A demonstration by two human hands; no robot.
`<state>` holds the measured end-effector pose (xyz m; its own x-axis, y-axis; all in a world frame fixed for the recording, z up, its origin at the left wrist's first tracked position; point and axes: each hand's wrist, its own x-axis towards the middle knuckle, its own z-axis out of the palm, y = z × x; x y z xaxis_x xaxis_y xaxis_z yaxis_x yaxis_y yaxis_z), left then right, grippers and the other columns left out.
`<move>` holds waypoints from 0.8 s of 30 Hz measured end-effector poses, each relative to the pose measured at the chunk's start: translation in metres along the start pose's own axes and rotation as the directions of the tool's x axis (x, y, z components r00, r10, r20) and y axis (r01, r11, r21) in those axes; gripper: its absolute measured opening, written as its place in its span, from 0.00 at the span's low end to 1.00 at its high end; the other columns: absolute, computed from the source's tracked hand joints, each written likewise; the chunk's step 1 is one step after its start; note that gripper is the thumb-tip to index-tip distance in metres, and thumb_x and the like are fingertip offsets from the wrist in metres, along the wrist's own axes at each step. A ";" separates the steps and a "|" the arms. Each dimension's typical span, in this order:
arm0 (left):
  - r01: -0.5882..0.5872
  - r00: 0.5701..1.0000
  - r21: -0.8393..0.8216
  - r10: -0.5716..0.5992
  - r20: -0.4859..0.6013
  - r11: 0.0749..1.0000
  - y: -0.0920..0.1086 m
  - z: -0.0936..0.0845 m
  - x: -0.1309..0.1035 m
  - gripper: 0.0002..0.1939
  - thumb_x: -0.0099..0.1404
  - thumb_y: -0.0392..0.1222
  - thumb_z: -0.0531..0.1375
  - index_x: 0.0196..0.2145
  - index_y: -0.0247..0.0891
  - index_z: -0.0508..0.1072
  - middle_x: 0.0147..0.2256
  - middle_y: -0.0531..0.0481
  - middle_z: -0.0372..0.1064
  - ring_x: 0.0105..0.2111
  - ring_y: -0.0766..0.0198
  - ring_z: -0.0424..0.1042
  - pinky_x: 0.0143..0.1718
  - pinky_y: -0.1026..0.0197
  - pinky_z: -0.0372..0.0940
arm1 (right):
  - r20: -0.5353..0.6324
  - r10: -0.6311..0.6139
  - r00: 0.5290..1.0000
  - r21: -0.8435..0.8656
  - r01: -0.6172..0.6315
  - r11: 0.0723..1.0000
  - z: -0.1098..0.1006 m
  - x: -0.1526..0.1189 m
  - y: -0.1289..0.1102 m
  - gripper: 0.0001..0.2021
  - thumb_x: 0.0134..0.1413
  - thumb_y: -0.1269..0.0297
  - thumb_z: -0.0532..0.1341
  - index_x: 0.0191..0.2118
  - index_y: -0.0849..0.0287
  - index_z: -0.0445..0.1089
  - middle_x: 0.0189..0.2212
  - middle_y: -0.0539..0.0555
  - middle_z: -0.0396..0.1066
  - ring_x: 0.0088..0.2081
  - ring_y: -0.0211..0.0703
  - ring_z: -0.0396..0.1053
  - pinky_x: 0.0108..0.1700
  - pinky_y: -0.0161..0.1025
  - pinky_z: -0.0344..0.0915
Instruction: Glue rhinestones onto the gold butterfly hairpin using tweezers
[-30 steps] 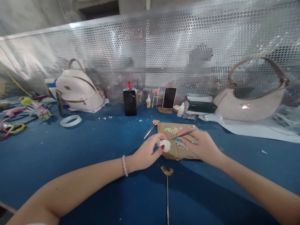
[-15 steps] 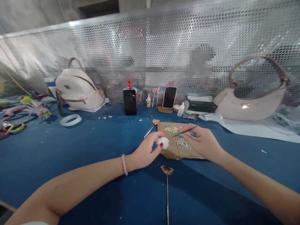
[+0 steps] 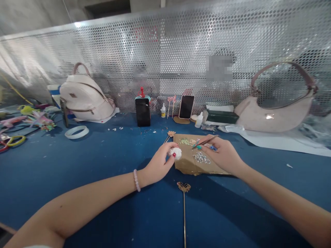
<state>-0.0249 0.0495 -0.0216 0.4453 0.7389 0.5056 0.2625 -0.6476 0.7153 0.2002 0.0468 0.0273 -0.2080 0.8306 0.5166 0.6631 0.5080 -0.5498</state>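
Note:
My left hand (image 3: 158, 164) is closed around a crumpled white wad (image 3: 177, 153) at the left edge of a cardboard piece (image 3: 186, 165). My right hand (image 3: 222, 153) pinches tweezers (image 3: 205, 141), their tips over the cardboard. On the cardboard lie silver gems (image 3: 201, 157), green gems (image 3: 184, 141) and blue gems (image 3: 213, 148), the blue ones partly behind my right fingers. A gold hairpin with a butterfly top (image 3: 184, 187) lies in front of the cardboard. Another butterfly-topped hairpin (image 3: 171, 133) rests behind my left hand.
Two phones (image 3: 143, 112) (image 3: 186, 106) stand at the back near small glue bottles (image 3: 199, 120). A backpack (image 3: 85, 98) and a white tape roll (image 3: 77, 132) are on the left. At the right sit a handbag (image 3: 276, 112) and a dark green box (image 3: 222, 116).
My left hand has drawn the white wad slightly left and up, away from the tweezers. My right hand has shifted little, and the tweezers lie at a slightly different angle.

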 end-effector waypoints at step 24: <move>-0.001 0.996 -0.054 0.005 0.088 0.999 0.002 0.001 -0.002 0.14 0.63 0.33 0.55 0.47 0.39 0.62 0.46 0.46 0.67 0.46 0.58 0.68 0.47 0.54 0.64 | -0.006 0.005 1.000 0.052 -0.005 0.999 0.007 -0.010 -0.014 0.05 0.50 0.62 0.57 0.29 0.53 0.70 0.30 0.51 0.75 0.36 0.46 0.74 0.38 0.43 0.72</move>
<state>-0.0239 0.0469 -0.0216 0.5199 0.7164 0.4653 0.2157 -0.6371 0.7400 0.1884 0.0334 0.0256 -0.2002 0.8319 0.5176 0.6255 0.5151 -0.5860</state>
